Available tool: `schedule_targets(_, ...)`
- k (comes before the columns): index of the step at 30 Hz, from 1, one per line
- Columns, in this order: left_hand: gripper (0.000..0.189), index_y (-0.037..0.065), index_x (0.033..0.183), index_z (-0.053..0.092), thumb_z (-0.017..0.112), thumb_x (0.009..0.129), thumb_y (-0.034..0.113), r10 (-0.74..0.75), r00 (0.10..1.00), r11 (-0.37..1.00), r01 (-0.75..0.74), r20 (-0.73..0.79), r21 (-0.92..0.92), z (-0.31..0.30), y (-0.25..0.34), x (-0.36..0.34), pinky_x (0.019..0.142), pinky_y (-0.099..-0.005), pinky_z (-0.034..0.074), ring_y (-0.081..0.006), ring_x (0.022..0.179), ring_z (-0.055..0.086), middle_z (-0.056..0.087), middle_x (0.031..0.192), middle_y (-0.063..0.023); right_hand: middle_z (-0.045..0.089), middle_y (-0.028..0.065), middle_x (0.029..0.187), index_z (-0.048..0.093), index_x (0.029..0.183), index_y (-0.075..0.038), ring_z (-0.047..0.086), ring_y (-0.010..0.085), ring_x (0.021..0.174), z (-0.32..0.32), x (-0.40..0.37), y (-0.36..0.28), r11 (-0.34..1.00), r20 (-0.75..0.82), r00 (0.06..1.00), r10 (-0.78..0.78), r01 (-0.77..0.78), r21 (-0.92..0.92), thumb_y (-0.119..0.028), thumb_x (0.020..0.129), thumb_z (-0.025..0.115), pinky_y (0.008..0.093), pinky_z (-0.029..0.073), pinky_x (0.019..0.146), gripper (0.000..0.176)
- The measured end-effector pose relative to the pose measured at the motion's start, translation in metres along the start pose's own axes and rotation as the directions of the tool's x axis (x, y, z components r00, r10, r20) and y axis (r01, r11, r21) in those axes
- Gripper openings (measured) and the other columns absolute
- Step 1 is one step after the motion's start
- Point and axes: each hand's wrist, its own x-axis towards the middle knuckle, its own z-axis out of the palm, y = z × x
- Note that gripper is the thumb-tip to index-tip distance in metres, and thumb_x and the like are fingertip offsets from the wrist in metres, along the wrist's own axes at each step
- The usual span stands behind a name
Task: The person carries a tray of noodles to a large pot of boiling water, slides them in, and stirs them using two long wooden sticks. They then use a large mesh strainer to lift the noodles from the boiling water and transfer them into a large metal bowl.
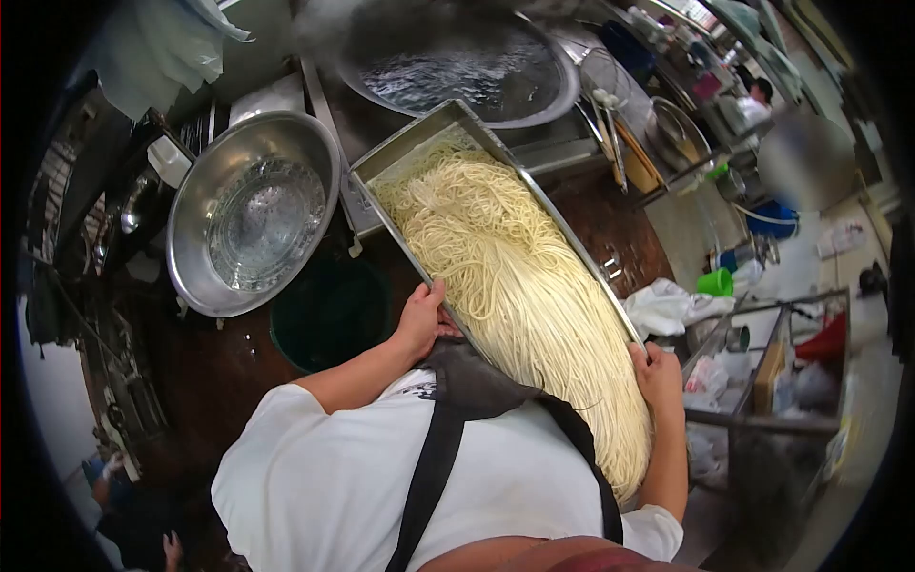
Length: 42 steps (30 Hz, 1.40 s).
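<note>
A long rectangular metal tray [562, 208] lies across my front, heaped with pale yellow noodles [515, 267]. The noodles run lengthwise and reach back toward my chest, while some of the tray wall shows bare at the far end. My left hand [426, 319] grips the tray's left rim, fingers partly under it. On the opposite side my right hand [658, 374] is closed on the right rim, nearer my body. Just beyond the tray's far end sits a big round wok [562, 91] of bubbling, steaming water.
A wide steel basin [191, 248] with clear water stands at left, above a dark green tub [329, 315]. Strainers and long-handled tools [610, 124] lie right of the wok. A shelf rack [762, 419] with bags stands at right. Other people show at lower left and upper right.
</note>
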Motion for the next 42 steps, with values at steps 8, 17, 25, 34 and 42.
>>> schedule_targets(8, 0.032, 0.011, 0.110, 0.051, 0.047, 0.105, 0.042, 0.038, 0.996, 0.999, -0.037, -0.077, 0.006, 0.037, 0.035, 0.059, 0.055, -0.0364, 0.054, -0.0209, 0.061, 0.064, 0.064, 0.080, -0.0074, 0.049, 0.0230, 0.058, 0.059, 0.076, 0.005, 0.040, 0.0310, 0.051, -0.002, 0.106, 0.013, 0.994, 0.036, 0.997, -0.073, 0.070, 0.083, -0.041, 0.097, 0.060, 0.0433, 0.040, 0.054, 0.051)
schedule_targets(17, 0.026, 0.011, 0.112, 0.050, 0.049, 0.105, 0.035, 0.115, 0.954, 0.986, -0.143, -0.278, -0.082, 0.080, 0.034, 0.108, 0.057, -0.0380, 0.056, -0.0214, 0.068, 0.067, 0.066, 0.087, -0.0075, 0.052, 0.0255, 0.062, 0.062, 0.079, 0.004, 0.046, 0.0379, 0.052, -0.001, 0.267, 0.029, 0.933, 0.123, 0.930, -0.347, 0.329, 0.148, -0.039, 0.095, 0.063, 0.0450, 0.040, 0.054, 0.046)
schedule_targets(25, 0.028, 0.011, 0.124, 0.048, 0.050, 0.104, 0.030, 0.153, 0.880, 0.961, -0.239, -0.450, -0.141, 0.104, 0.029, 0.120, 0.066, -0.0438, 0.058, -0.0251, 0.088, 0.069, 0.067, 0.108, -0.0100, 0.050, 0.0249, 0.064, 0.059, 0.078, 0.004, 0.043, 0.0353, 0.056, -0.010, 0.363, -0.001, 0.905, 0.260, 0.870, -0.418, 0.373, 0.205, -0.040, 0.094, 0.065, 0.0433, 0.039, 0.056, 0.047)
schedule_targets(34, 0.023, 0.008, 0.118, 0.049, 0.051, 0.103, 0.026, 0.105, 0.832, 0.954, -0.238, -0.544, -0.181, 0.119, 0.032, 0.112, 0.059, -0.0412, 0.058, -0.0233, 0.072, 0.068, 0.067, 0.097, -0.0100, 0.041, 0.0202, 0.059, 0.058, 0.077, 0.005, 0.032, 0.0225, 0.054, -0.004, 0.371, -0.003, 0.917, 0.317, 0.870, -0.379, 0.305, 0.258, -0.037, 0.093, 0.068, 0.0400, 0.035, 0.052, 0.046)
schedule_targets(42, 0.021, 0.007, 0.105, 0.051, 0.054, 0.102, 0.027, 0.237, 0.766, 0.943, -0.329, -0.598, -0.047, 0.105, 0.023, 0.143, 0.048, -0.0361, 0.053, -0.0193, 0.058, 0.062, 0.064, 0.082, -0.0072, 0.037, 0.0196, 0.061, 0.054, 0.078, 0.006, 0.031, 0.0198, 0.057, 0.019, 0.389, 0.003, 0.879, 0.277, 0.843, -0.462, 0.393, 0.269, -0.040, 0.096, 0.063, 0.0413, 0.035, 0.053, 0.050)
